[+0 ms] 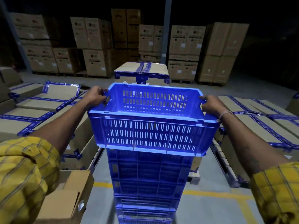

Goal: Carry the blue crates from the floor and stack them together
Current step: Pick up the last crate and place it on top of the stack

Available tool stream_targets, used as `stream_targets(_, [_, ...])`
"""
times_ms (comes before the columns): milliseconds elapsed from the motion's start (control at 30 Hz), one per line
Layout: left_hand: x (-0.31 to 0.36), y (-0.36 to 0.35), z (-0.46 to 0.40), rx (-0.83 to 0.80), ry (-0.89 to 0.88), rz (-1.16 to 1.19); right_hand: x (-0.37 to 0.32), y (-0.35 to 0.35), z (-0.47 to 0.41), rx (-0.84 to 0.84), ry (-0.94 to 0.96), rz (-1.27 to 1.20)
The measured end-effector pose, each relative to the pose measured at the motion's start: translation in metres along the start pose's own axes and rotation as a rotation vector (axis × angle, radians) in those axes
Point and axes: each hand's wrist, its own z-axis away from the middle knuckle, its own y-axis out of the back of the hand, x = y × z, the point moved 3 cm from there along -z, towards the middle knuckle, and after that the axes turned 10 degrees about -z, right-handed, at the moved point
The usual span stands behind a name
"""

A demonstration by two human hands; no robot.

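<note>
An empty blue slotted crate (150,131) is at chest height in the middle of the view, directly over a tall stack of blue crates (145,180) that stands on the floor. Its base is at the top of the stack; I cannot tell whether it rests there or hovers. My left hand (95,97) grips the crate's left end rim at the handle. My right hand (210,105) grips the right end rim. Both arms are stretched forward in yellow checked sleeves.
Flat cartons with blue tape (48,101) lie in rows on the left, and more of them (258,117) on the right. An open brown box (64,199) sits at lower left. Tall stacked cartons (97,46) line the back. Grey floor with a yellow line (210,194) runs below.
</note>
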Motion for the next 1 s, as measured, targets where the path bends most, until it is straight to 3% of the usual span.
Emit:
stream_targets(500, [0.004,-0.023,-0.099,-0.005,0.039,-0.027,-0.01,-0.026,-0.101,-0.018,-0.026,0.063])
stream_targets(767, [-0.001,-0.031,-0.109,0.03,0.01,-0.052,-0.012,-0.028,-0.101,-0.028,-0.024,0.101])
stream_targets(1000, [-0.016,-0.015,-0.1,-0.1,-0.05,-0.146,-0.022,-0.022,-0.081,-0.098,-0.086,0.179])
